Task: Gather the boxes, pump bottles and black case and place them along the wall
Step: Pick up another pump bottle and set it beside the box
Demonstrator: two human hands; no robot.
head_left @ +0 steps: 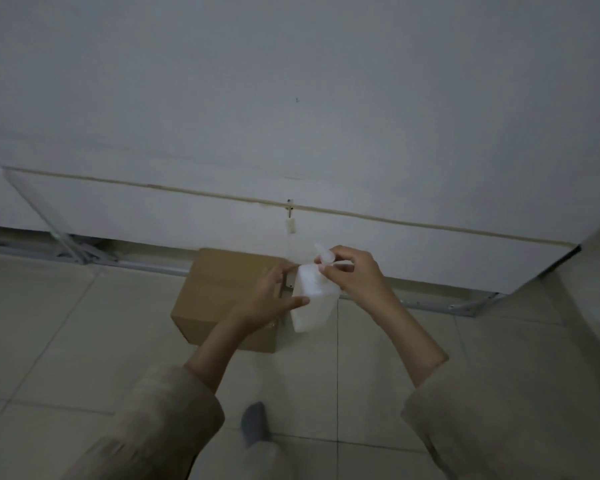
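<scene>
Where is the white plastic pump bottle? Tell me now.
In the head view, centre: the white plastic pump bottle is held in both hands, right of the brown cardboard box by the wall.

I see loose beige sleeves (pixel 160 407) pushed up to mid-forearm on both arms, bare hands beyond them, matching pale trousers (pixel 267 459) near me, and a grey sock (pixel 254 422) on one foot.

Head view, downward toward wall (pixel 291 98) (dim, perhaps close).
</scene>
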